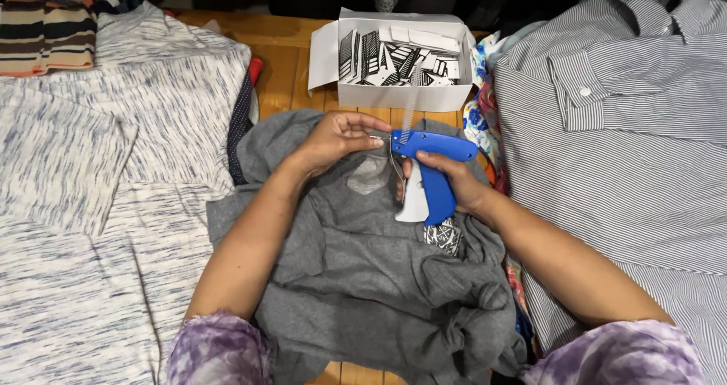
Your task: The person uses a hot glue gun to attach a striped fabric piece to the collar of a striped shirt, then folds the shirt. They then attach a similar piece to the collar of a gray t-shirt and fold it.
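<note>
right hand [454,179] gripping the blue tag gun [433,165], left hand [337,137] pinching the grey shirt [363,279] collar, i'd keep that fabric taut at the needle

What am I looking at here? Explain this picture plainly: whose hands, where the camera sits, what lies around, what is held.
There is one picture, from a camera worn on a person's head, looking down at their own two bare hands. The right hand grips a blue tagging gun. The left hand pinches the neck of a grey shirt at the gun's tip. All this lies on a wooden table. Behind the hands is an open white box of black-and-white tags. A heathered white garment lies to the left, a striped shirt to the right.
</note>
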